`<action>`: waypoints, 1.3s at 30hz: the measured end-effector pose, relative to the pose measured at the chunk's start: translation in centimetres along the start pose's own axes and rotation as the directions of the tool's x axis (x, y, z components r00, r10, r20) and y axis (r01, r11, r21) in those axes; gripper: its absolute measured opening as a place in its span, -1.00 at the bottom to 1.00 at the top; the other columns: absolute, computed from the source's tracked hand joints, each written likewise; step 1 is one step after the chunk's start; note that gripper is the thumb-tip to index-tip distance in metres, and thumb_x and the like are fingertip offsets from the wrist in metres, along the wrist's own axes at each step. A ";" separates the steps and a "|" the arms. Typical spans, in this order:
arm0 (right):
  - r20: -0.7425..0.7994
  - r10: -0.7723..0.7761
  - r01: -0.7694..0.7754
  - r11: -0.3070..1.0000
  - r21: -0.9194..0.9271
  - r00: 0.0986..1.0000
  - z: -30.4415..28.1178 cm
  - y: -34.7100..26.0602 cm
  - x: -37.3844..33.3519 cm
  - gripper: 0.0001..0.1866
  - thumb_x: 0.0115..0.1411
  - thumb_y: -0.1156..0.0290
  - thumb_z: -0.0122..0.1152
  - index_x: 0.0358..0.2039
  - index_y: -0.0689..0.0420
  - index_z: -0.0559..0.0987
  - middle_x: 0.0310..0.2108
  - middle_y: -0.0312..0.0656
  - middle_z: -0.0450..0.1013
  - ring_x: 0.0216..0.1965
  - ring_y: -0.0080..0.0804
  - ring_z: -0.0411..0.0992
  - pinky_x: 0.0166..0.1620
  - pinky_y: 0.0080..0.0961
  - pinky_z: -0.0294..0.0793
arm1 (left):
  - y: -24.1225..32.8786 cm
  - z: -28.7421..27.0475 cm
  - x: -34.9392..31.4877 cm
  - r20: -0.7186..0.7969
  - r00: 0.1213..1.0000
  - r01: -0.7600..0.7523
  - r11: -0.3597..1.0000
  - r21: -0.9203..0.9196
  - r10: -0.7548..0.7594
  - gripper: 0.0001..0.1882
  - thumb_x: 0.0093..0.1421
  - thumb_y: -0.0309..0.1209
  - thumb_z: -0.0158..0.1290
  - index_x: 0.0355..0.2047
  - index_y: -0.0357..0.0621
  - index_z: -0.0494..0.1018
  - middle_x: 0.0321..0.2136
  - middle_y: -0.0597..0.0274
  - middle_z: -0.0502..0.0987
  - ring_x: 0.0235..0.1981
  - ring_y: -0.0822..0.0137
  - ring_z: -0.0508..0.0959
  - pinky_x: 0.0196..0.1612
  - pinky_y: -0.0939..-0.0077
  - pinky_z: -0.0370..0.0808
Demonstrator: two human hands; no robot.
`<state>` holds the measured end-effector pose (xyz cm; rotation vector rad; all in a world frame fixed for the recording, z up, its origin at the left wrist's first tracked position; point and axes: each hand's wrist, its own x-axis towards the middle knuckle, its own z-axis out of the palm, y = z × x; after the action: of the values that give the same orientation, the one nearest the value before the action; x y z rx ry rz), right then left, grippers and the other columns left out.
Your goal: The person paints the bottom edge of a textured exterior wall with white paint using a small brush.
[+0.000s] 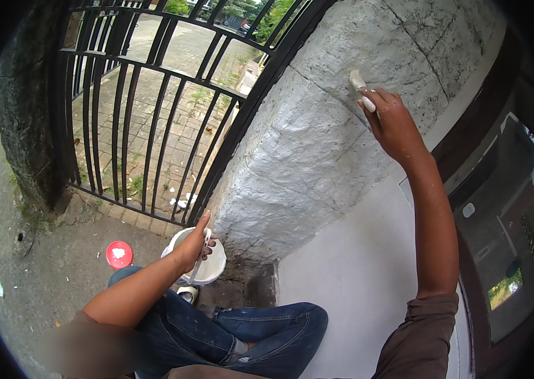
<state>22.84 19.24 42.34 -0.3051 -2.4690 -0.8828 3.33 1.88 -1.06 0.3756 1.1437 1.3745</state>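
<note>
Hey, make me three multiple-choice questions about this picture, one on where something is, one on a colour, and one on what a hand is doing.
1. Where does the round lid lie?
A. on the ground left of the bucket
B. on top of the stone wall
C. hung on the gate

2. What colour is the lid?
A. blue
B. red
C. yellow

3. What is the right hand doing?
A. resting on the knee
B. gripping a gate bar
C. pressing a brush to the wall

Answers:
1 A, it lies flat on the ground beside the white bucket.
2 B, it is red with a white smear.
3 C, the brush tip meets the pale stone, while the left hand holds the bucket rim.
</note>
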 end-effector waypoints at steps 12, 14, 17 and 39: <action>-0.134 0.111 -0.003 0.782 0.624 0.985 15.0 -16.1 -16.6 -0.56 0.25 0.50 0.32 0.16 0.18 0.57 -0.05 -0.07 0.58 -0.07 -0.10 0.51 0.05 -0.23 0.47 | -2.0 -1.6 2.1 -0.011 0.997 0.076 0.997 -0.023 -0.076 -0.12 0.14 0.69 -0.36 -0.45 0.06 0.26 -0.64 0.52 0.17 -0.67 0.49 0.13 -0.53 0.50 0.11; -0.055 0.226 -0.110 0.657 0.746 0.973 19.9 -20.3 -22.3 -0.56 0.28 0.45 0.30 0.18 0.15 0.57 -0.09 -0.02 0.59 -0.10 0.00 0.53 0.03 -0.18 0.50 | -2.4 -2.0 2.6 -0.024 0.997 0.079 0.997 0.004 -0.078 -0.09 0.13 0.71 -0.41 -0.47 0.05 0.26 -0.66 0.52 0.13 -0.69 0.49 0.09 -0.55 0.50 0.08; 0.090 0.436 -0.293 0.423 0.858 0.895 25.3 -25.7 -29.6 -0.58 0.32 0.41 0.27 0.19 0.10 0.58 -0.08 0.02 0.58 -0.09 0.05 0.55 -0.03 -0.12 0.55 | -2.4 -1.9 2.9 -0.041 0.994 0.103 0.991 0.082 -0.100 -0.05 0.11 0.73 -0.51 -0.41 0.05 0.29 -0.67 0.55 0.09 -0.70 0.50 -0.01 -0.51 0.49 0.05; 0.525 -0.032 -0.446 0.485 0.752 0.851 31.4 -30.1 -30.8 -0.60 0.36 0.22 0.16 0.17 -0.01 0.61 -0.08 0.03 0.59 -0.06 0.08 0.57 0.00 -0.05 0.57 | -5.3 1.9 4.5 0.043 0.998 0.039 0.952 0.303 -0.055 -0.11 0.23 0.63 -0.53 -0.39 0.03 0.29 -0.63 0.56 0.05 -0.66 0.52 -0.02 -0.54 0.50 -0.05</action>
<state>26.27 15.08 -10.64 -0.4862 -2.8535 0.7061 6.99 5.38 -6.25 0.5956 1.3150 1.1426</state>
